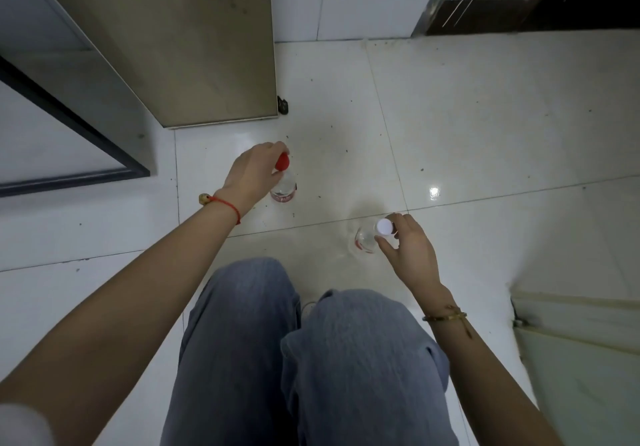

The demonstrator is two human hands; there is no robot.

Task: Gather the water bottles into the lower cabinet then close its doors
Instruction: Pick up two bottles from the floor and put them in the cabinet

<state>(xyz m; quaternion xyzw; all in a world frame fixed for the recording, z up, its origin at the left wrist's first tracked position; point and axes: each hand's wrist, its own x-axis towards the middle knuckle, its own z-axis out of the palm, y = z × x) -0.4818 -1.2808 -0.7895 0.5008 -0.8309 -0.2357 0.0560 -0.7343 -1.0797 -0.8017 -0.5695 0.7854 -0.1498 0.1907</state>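
Two clear water bottles stand upright on the white tiled floor in front of my knees. The red-capped bottle (284, 182) is to the left, and my left hand (251, 174) grips it around the neck just under the cap. The white-capped bottle (369, 238) is to the right, nearer to me, and my right hand (407, 248) pinches its neck by the cap. A tall brown cabinet door (194, 40) stands open at the upper left; the cabinet's inside is out of view.
A dark-framed panel (69, 141) lies at the left edge. A dark wooden door frame (519, 9) meets the tiled wall at the upper right. A pale cabinet or box corner (575, 341) juts in at the lower right. My legs (304, 359) in grey trousers fill the bottom centre.
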